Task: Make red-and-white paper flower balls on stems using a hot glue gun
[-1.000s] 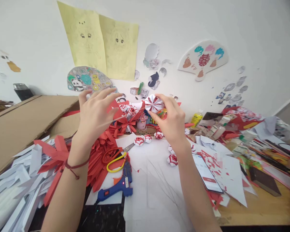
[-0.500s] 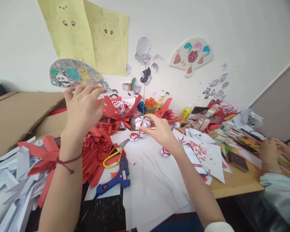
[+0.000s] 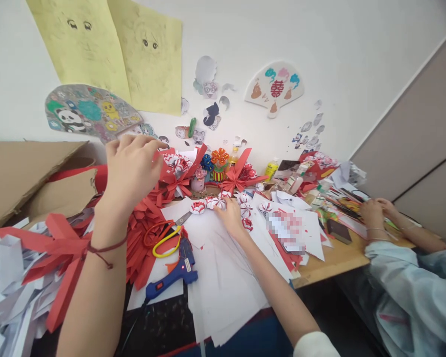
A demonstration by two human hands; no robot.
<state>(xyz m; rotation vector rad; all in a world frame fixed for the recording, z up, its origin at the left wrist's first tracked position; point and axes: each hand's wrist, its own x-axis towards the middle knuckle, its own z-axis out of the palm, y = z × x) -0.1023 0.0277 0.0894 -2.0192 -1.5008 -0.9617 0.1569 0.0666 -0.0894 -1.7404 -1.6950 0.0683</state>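
My right hand (image 3: 230,217) is low over the white sheets, its fingers at a red-and-white folded paper flower (image 3: 217,203) and seemingly closed on it. Part of that flower is hidden by the fingers. Beside it lies another paper flower (image 3: 198,207), and several more, such as one to the right (image 3: 246,210), sit past my hand. My left hand (image 3: 133,166) is raised at the left above red folded paper strips (image 3: 144,233), fingers bent forward and apart, with nothing visible in them. Below it are yellow-and-orange-handled scissors (image 3: 167,244) and a blue glue gun (image 3: 174,275).
White folded strips (image 3: 7,297) and a cardboard box (image 3: 26,173) crowd the left. Red paper bouquets (image 3: 178,171) stand along the wall. To the right lie a pixelated phone-like item (image 3: 284,233) and a brown block (image 3: 339,231). Another person's hands (image 3: 379,213) work at far right.
My right hand has lowered the paper flower from the air to the row of flowers. The thin upright stem above it no longer shows. My view has turned rightward; my left hand stays raised.
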